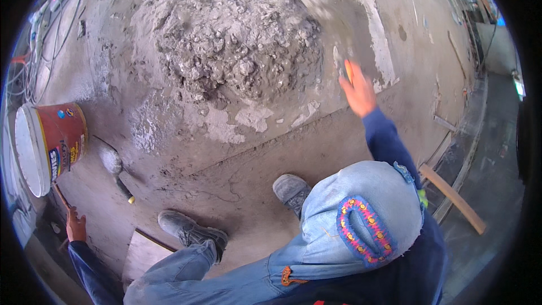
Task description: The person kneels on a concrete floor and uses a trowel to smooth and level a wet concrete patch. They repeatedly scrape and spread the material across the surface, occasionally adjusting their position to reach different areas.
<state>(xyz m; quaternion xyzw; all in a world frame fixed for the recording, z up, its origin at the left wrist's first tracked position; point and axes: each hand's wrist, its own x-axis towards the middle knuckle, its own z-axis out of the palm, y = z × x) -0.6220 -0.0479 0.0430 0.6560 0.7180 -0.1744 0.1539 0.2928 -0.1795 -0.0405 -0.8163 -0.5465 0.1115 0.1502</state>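
Mortar heap (237, 34): grey, lumpy, partly wetted, still coarse and unsmoothed; much mixing appears left, with thin smears spread on the concrete floor (254, 158) at its near edge. Right hand (357, 93), at the heap's right flank, closed around an orange-handled trowel (342, 68); long axis runs away from the person, blade blurred. Left hand (75, 227), well left of the heap below a red bucket (53, 144) lying on its side, closed around a thin wooden stick (61, 196).
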